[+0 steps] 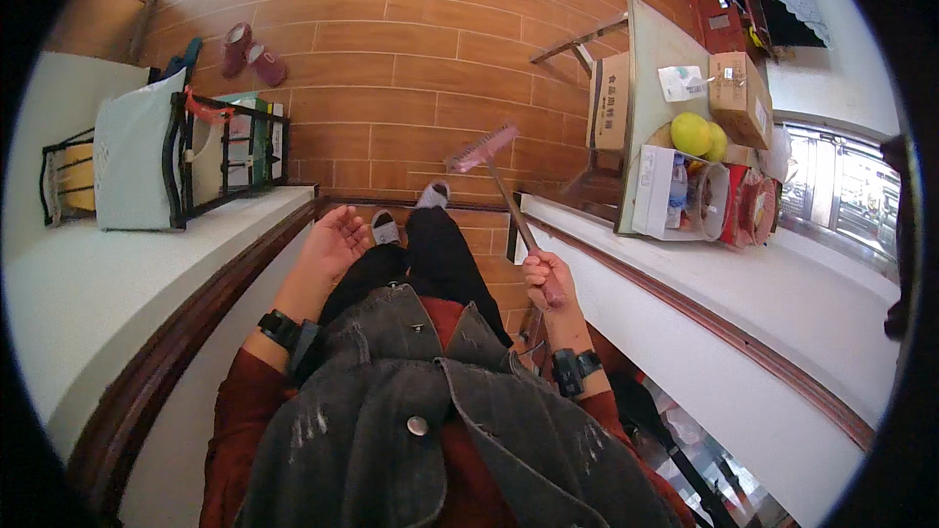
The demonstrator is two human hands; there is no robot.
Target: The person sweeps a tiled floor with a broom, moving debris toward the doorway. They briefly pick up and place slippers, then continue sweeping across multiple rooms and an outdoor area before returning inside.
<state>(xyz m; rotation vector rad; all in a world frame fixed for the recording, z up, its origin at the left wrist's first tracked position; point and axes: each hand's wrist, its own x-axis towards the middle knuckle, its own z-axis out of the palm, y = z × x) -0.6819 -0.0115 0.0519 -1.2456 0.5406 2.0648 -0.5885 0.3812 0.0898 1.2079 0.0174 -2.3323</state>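
My right hand [546, 279] wraps the broom [501, 183] handle, which runs forward to pink bristles on the tile floor [391, 49]; left hand [333, 242] open, empty.

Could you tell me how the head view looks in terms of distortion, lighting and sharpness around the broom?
In the head view, fisheye distortion bends the white walls and wooden trim toward the black rim; daylight glares at the window on the right and the top-left corner; the broom, gripped by the right hand, looks reasonably sharp; the left hand is open and evenly lit.
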